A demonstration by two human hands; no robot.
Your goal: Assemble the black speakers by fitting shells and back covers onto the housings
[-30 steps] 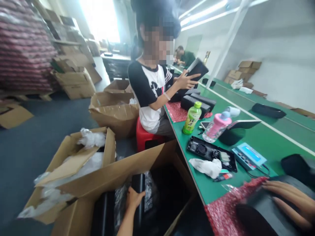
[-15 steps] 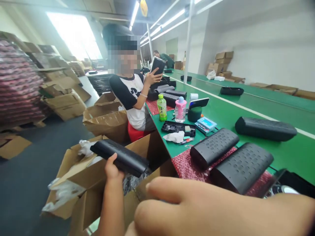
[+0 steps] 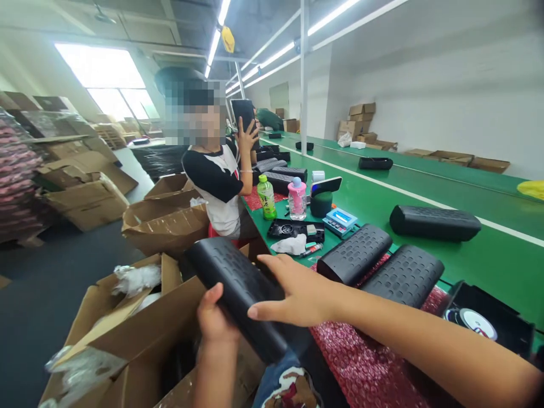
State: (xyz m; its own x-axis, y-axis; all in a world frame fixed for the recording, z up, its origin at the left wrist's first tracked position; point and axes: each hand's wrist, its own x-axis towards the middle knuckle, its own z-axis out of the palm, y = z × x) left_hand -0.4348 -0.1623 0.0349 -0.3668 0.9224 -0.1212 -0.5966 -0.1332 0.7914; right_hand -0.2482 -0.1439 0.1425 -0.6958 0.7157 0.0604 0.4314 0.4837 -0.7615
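Along a green bench (image 3: 450, 266) in a warehouse workshop, a seated co-worker (image 3: 216, 187) is observed at the bench's near edge, a dark flat object (image 3: 244, 116) raised beside the head; open cardboard boxes (image 3: 123, 334) with plastic wrapping are placed left of the bench; a black dimpled bar (image 3: 238, 289) is held over these boxes, between both hands; the left grip (image 3: 215, 317) is closed on its lower edge, thumb pressed to the surface; the right grip (image 3: 301, 294) is open, its fingers (image 3: 272, 266) spread and laid across the bar's face; two matching bars (image 3: 354, 254) are rested on red bubble wrap (image 3: 361, 362) just right of the hands; a third bar (image 3: 434, 222) is lying farther along the bench; a green-capped bottle (image 3: 266, 196) and a pink bottle (image 3: 297, 198) are stood near the co-worker.
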